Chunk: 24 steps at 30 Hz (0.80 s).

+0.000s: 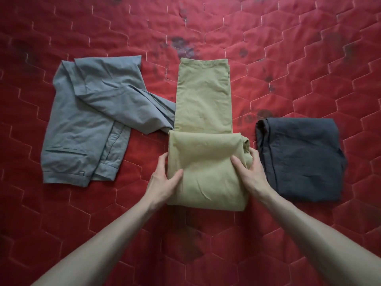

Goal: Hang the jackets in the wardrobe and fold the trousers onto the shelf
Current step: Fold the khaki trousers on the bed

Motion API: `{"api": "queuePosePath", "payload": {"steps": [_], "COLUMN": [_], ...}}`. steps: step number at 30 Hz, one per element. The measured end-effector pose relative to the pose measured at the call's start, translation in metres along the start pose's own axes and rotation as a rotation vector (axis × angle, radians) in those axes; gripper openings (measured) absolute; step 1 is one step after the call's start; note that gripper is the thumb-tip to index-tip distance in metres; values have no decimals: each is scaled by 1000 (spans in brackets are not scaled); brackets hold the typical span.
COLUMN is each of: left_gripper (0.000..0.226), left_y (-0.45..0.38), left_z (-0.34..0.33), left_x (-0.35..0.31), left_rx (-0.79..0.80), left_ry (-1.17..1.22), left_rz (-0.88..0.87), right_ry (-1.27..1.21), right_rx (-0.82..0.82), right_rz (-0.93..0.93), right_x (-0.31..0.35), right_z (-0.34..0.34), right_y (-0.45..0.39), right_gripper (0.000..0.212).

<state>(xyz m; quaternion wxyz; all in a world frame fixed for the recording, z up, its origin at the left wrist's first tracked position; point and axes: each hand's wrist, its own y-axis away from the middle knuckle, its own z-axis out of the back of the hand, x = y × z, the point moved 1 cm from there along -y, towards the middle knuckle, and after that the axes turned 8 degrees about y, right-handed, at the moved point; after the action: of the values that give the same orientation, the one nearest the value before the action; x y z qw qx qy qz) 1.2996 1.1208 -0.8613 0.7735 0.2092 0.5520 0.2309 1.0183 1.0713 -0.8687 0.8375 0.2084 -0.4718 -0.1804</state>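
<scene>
Both hands are on the khaki trousers point(206, 141), dead centre on the red quilted bed point(288, 38). The left hand point(165, 180) grips the left edge of the near folded section, thumb on top and fingers curled round the side; the right hand point(250, 174) does the same on the right edge, thumb pressing into the cloth. Neither is clenched, each holding fabric.

The relation that counts: the trousers' long axis runs straight away from the person, the thick folded end at the hands, the single flat layer stretching beyond to the far hem. Any further fold looks set to go forward along that line, and both hands sit equally near, one per side.

Room is tight sideways. The grey trousers point(88, 122) lie loosely folded to the left, one leg end touching the khaki pair's left edge. The dark trousers point(299, 159), already a neat square, sit just beside the right hand. Beyond the far hem the quilt is open. No wardrobe or shelf is in view.
</scene>
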Motion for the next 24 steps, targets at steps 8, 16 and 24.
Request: {"api": "queuePosePath", "payload": {"steps": [8, 16, 24], "left_gripper": [51, 76, 77], "left_y": [-8, -39, -52], "left_z": [13, 20, 24], "left_x": [5, 18, 5], "left_rx": [-186, 212, 376], "left_ry": [-591, -1394, -1351], "left_rz": [-363, -977, -971], "right_ry": [419, 1248, 1348], "right_rx": [-244, 136, 345], "right_rz": [187, 779, 902], "right_x": [-14, -49, -38], "right_z": [-1, 21, 45], "right_y": [11, 10, -17], "right_gripper": [72, 86, 77]}}
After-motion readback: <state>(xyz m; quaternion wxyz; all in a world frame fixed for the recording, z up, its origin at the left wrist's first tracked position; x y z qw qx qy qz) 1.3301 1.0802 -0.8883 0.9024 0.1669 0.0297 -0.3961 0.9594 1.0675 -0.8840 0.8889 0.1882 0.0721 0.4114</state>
